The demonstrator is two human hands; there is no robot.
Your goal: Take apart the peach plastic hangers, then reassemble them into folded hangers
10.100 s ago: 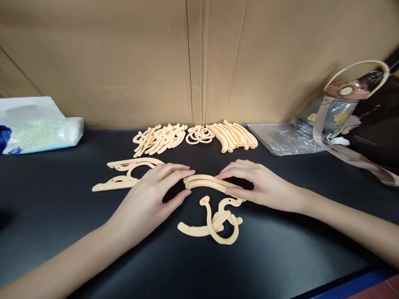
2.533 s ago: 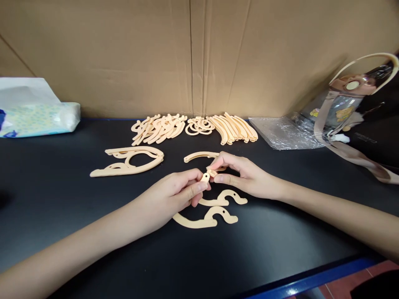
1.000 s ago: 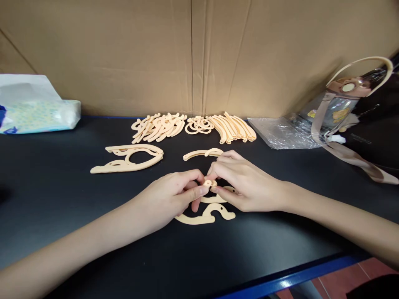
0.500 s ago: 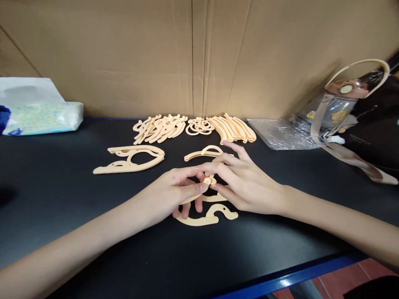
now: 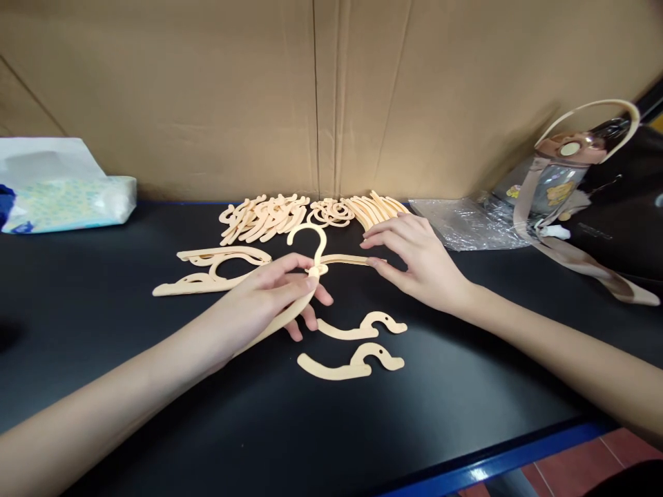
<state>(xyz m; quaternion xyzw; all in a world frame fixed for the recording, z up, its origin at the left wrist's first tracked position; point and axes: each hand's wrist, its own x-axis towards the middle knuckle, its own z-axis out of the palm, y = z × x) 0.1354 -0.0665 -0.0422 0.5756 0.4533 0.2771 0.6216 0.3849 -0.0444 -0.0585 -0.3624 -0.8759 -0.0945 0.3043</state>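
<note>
My left hand [image 5: 282,293] is closed around a pale wooden-coloured hanger part, pinching it near its joint. From that joint a curved hook [image 5: 321,238] stands up, and a hanger arm [image 5: 290,314] slants down-left beneath the palm. Over the far side of the desk my right hand [image 5: 414,259] has its fingers apart, the thumb at the right end of a slim curved strip [image 5: 344,259]. The strip's left end is hidden behind the joint. Two notched hanger arms [image 5: 344,334] [image 5: 336,373] lie in front of my hands.
A folded hanger [image 5: 207,281] lies to the left. Piles of arms [image 5: 269,217], hooks [image 5: 331,212] and strips [image 5: 373,207] line the cardboard wall. A tissue pack [image 5: 72,200] is far left; a plastic bag [image 5: 460,224] and strapped bottle [image 5: 564,172] are right.
My hands have parted. The left has turned the hanger part so its hook points up; the right has let go of it and moved right and back to the strip.
</note>
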